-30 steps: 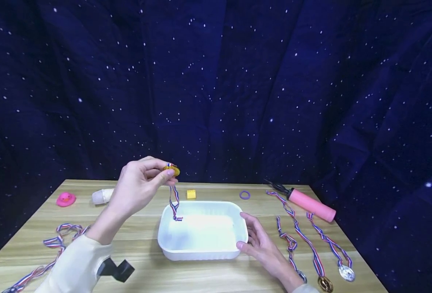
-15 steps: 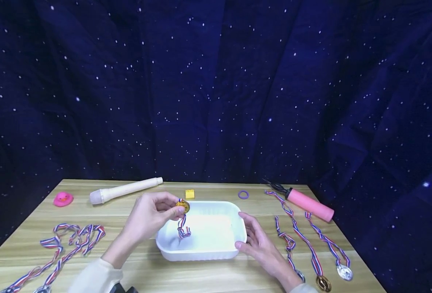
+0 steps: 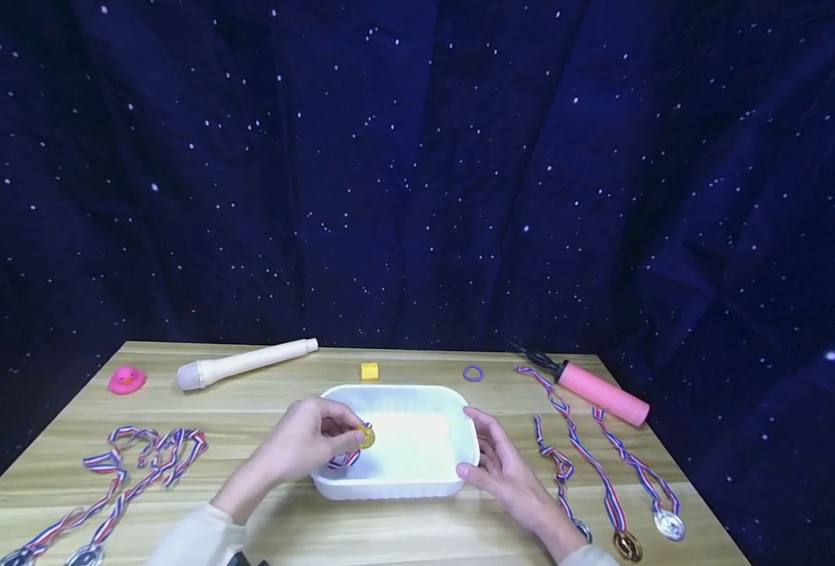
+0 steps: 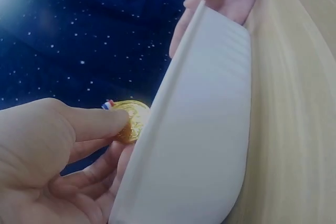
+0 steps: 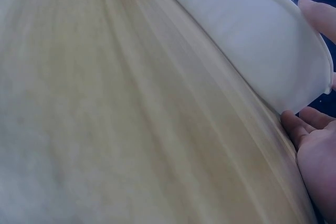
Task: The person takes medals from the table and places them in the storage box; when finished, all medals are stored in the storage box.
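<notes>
Between thumb and fingers my left hand pinches a gold medal, low over the left part of a white plastic basin. Its striped red, white and blue ribbon hangs inside the basin, partly hidden by the hand. In the left wrist view the gold medal shows just past the basin's rim, under the thumb. My right hand holds the basin's right end. In the right wrist view the thumb lies at the rim and curled fingers sit low beside the wall.
On the left lie silver medals with tangled ribbons. A pink rubber duck, white microphone-like stick, yellow toy brick and purple ring lie along the back. At right are a pink hand pump, silver medal and bronze-coloured medal.
My left hand has come down from above the basin's back left to inside its rim, carrying the gold medal; the ribbon now bunches in the basin. My right hand stays at the basin's right end.
</notes>
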{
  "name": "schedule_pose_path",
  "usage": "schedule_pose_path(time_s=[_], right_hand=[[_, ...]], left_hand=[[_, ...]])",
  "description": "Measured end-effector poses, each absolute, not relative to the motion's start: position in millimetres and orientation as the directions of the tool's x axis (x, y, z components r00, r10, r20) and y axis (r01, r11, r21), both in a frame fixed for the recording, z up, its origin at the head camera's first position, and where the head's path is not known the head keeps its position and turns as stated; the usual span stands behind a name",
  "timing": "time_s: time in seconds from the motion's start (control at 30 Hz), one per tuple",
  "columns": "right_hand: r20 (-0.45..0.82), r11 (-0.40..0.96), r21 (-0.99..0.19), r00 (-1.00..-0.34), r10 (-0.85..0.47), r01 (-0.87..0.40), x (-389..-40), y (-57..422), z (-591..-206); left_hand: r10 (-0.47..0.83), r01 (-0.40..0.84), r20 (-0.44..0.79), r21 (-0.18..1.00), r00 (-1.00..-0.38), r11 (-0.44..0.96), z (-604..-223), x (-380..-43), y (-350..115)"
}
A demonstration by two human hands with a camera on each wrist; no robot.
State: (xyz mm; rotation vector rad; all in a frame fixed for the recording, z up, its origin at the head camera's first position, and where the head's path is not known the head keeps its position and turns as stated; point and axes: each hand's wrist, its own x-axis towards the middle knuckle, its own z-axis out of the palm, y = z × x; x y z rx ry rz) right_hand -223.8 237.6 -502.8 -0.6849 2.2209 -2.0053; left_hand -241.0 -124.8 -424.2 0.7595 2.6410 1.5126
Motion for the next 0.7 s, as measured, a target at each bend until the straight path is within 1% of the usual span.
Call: schedule_pose_path(time_s=[0.13, 0.27, 0.53, 0.6, 0.7], right_hand=[[0.239, 0.052, -0.960, -0.897, -0.371, -0.277, -223.7, 237.9, -502.6], [0.237, 0.056, -0.960, -0.899, -0.368, -0.276, -223.2, 237.9, -502.3], [0.235, 0.057, -0.960, -0.899, -0.369, -0.274, -222.3, 236.9, -501.6], [0.239, 0.055, -0.959, -0.898, -0.370, -0.278, -222.5, 236.9, -502.2], [0.258, 0.043, -0.954, -0.888, -0.380, -0.296, -223.4, 236.7, -503.6]], left_hand=[[0.407, 0.431, 0.243, 0.768, -0.881, 0.474, -425.9, -239.5, -122.1], [0.405, 0.420, 0.229, 0.767, -0.885, 0.485, -425.6, -236.9, -118.2], [0.452, 0.370, 0.171, 0.839, -0.876, 0.399, -432.1, -233.9, -107.9], [0.457, 0.384, 0.177, 0.826, -0.872, 0.413, -434.4, -233.3, -105.8], [0.454, 0.437, 0.212, 0.763, -0.865, 0.476, -436.8, -232.5, -104.5]])
